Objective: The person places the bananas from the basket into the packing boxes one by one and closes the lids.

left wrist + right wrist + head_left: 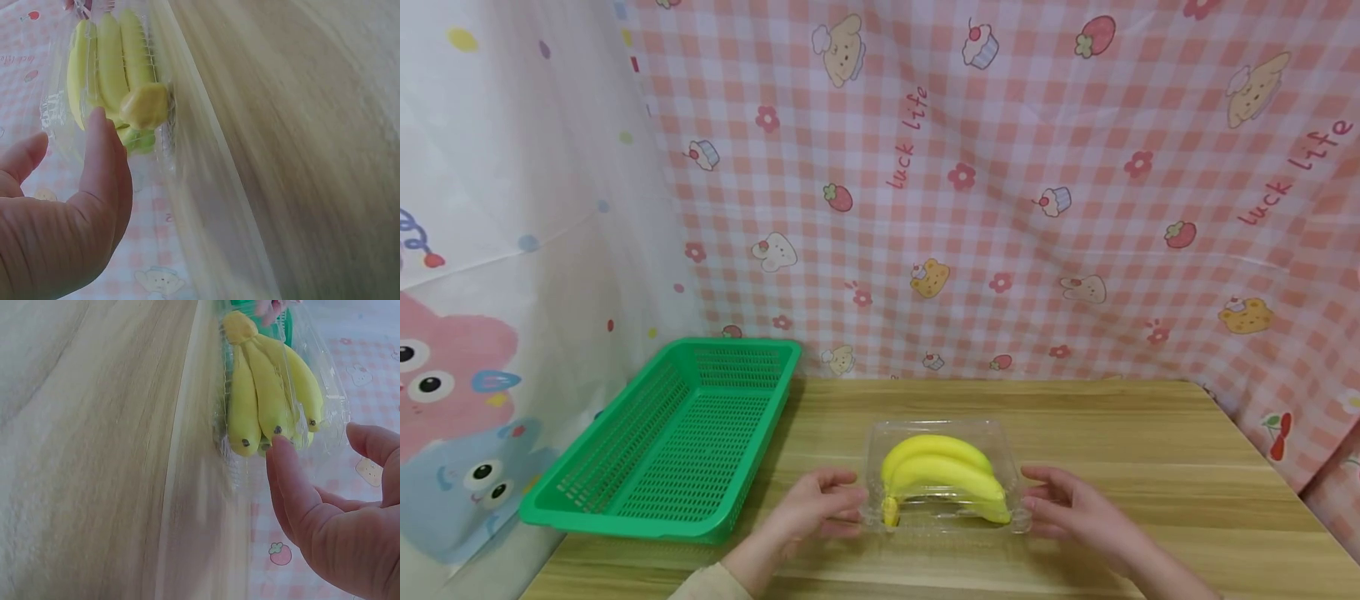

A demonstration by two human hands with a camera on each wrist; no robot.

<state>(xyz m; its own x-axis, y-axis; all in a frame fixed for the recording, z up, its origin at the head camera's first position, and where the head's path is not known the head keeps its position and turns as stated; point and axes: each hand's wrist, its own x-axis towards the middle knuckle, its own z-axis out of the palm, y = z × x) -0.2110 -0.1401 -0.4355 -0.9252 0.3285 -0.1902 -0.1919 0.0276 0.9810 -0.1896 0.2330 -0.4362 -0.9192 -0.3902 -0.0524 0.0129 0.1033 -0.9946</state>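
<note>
A bunch of yellow bananas (943, 471) lies inside a clear plastic clamshell box (1004, 446) on the table, its lid down over them. The stem end points left in the head view, and dark tips show in the right wrist view. At the box's left side is my left hand (817, 505), fingers extended and relaxed, fingertips right at the wall. My right hand (1069, 507) mirrors it on the opposite side, thumb apart from the loosely bent fingers. Neither hand is curled round anything.
A green perforated plastic basket (752, 450) stands to the left on the wooden table (1120, 433), its long side slanting away. Behind the table hangs a pink checked cloth (1000, 150); a white printed cloth (550, 208) hangs on the left.
</note>
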